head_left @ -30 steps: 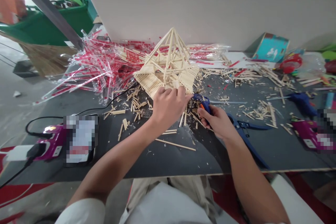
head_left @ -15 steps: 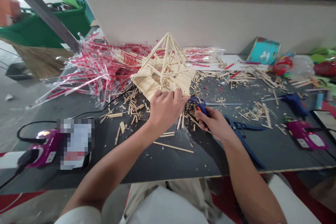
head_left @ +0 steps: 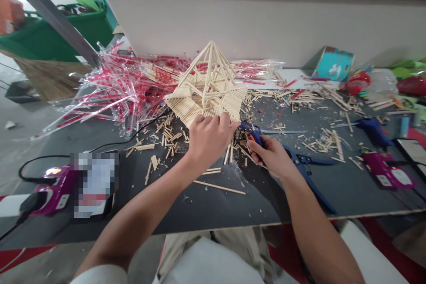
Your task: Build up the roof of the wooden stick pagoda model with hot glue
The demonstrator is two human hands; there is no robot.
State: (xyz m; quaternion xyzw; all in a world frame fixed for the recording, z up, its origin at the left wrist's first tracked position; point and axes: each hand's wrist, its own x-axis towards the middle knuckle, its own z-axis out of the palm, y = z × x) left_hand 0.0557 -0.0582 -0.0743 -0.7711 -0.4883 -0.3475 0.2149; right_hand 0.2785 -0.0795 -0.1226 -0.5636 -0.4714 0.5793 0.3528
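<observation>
A pyramid-shaped model of pale wooden sticks (head_left: 208, 86) stands on the dark table (head_left: 206, 204). My left hand (head_left: 208, 138) is closed with its fingers curled on the model's near edge. My right hand (head_left: 271, 156) grips a blue glue gun (head_left: 253, 132) with an orange trigger, its nozzle pointing left at the model's near right corner, close to my left fingertips. Cut stick pieces (head_left: 168, 135) lie scattered around both hands.
Red-and-clear plastic wrappers (head_left: 123, 86) are heaped at the back left. Blue cutters (head_left: 308, 166) lie right of my right hand. A second blue glue gun (head_left: 374, 129) and a purple device (head_left: 386, 171) sit at the right. A blurred-out item (head_left: 95, 184) and cable lie left.
The view has shifted slightly. Both hands stay at the model's near edge, with the glue gun nozzle held at the same corner.
</observation>
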